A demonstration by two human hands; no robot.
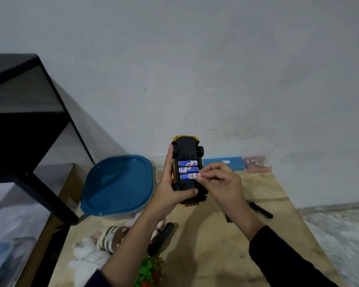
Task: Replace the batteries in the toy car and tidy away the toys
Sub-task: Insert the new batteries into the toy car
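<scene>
Head view: left hand (170, 189) gripped the upturned toy car (187, 148); fingers (203, 176) of right hand (222, 183) pinched the third battery (187, 176); plush toys (95, 245) lay untidied.

I'm seeing a matt black plastic toy car (186, 150) underside, glossy-wrapped batteries (188, 169), a smooth blue plastic lid (118, 183), bare wood counter (226, 255).

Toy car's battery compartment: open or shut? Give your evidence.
Open. Three blue batteries lie exposed in the upturned toy car; the right hand pinches the nearest battery.
</scene>
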